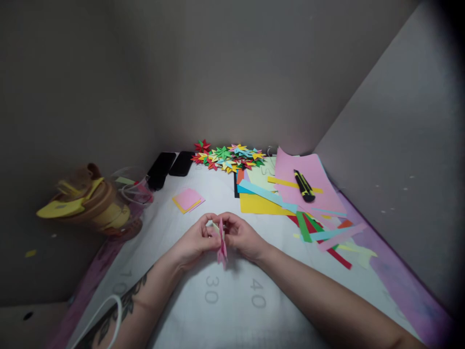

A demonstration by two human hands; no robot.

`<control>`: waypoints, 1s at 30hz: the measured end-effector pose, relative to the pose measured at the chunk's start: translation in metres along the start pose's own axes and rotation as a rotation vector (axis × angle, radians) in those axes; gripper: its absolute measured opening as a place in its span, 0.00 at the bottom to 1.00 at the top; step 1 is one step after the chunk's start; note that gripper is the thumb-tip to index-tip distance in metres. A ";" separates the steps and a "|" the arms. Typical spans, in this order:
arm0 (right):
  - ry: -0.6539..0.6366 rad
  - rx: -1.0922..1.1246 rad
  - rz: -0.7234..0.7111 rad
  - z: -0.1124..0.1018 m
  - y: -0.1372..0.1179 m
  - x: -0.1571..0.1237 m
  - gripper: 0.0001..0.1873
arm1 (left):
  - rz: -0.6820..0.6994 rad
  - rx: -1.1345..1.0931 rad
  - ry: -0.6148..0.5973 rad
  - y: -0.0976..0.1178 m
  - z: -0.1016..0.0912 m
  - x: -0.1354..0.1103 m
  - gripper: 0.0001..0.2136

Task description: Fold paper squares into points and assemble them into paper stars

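Observation:
Between both hands, just above the white table mat, is a folded pink paper piece (222, 247), turned nearly edge-on to me. My left hand (203, 238) pinches it from the left, with a pale bit of paper showing by the fingers. From the right, my right hand (238, 235) closes thumb and fingers on the same piece. Its exact folds are too small to make out. Beyond my left hand lies a small stack of square papers (189, 198), pink on top with yellow below.
Several folded paper stars (228, 157) are heaped at the back. Coloured sheets (267, 203), a box cutter (304, 185) and loose paper strips (327, 237) lie right. Two dark phones (182, 164) (162, 165) rest back left, near a brown and yellow container (105, 208). A white cable (118, 320) crosses my left forearm.

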State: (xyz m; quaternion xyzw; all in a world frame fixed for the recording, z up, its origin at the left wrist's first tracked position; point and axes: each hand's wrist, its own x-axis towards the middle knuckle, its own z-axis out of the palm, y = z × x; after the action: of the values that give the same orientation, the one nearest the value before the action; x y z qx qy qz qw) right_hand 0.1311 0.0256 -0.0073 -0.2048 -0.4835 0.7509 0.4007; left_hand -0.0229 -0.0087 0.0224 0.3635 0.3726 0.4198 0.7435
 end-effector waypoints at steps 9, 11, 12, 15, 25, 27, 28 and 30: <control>-0.080 0.085 0.029 -0.001 -0.004 0.002 0.34 | 0.150 0.191 0.197 -0.004 0.002 0.006 0.35; -0.063 0.099 0.048 -0.002 -0.005 0.002 0.33 | 0.155 0.210 0.233 -0.003 0.003 0.006 0.35; -0.044 0.100 0.056 -0.002 -0.005 0.001 0.32 | 0.149 0.213 0.237 -0.003 0.003 0.006 0.33; 0.075 0.066 0.056 -0.004 -0.005 0.003 0.29 | 0.089 0.145 0.220 -0.001 0.003 0.005 0.24; 0.467 -0.297 -0.033 -0.005 -0.003 0.007 0.18 | 0.093 0.091 0.244 -0.002 0.004 0.008 0.17; 0.475 -0.317 -0.041 -0.002 -0.002 0.006 0.18 | 0.118 0.146 0.303 -0.004 0.005 0.008 0.20; 0.469 -0.308 -0.038 -0.001 -0.001 0.006 0.18 | 0.134 0.163 0.348 -0.005 0.005 0.009 0.22; 0.436 -0.262 -0.018 0.001 0.001 0.006 0.20 | 0.174 0.198 0.435 -0.006 0.005 0.009 0.24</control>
State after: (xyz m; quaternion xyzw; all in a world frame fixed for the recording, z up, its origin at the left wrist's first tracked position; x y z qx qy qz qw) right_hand 0.1270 0.0296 -0.0074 -0.4078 -0.4806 0.6162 0.4722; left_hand -0.0135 -0.0036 0.0173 0.3664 0.5306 0.5119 0.5675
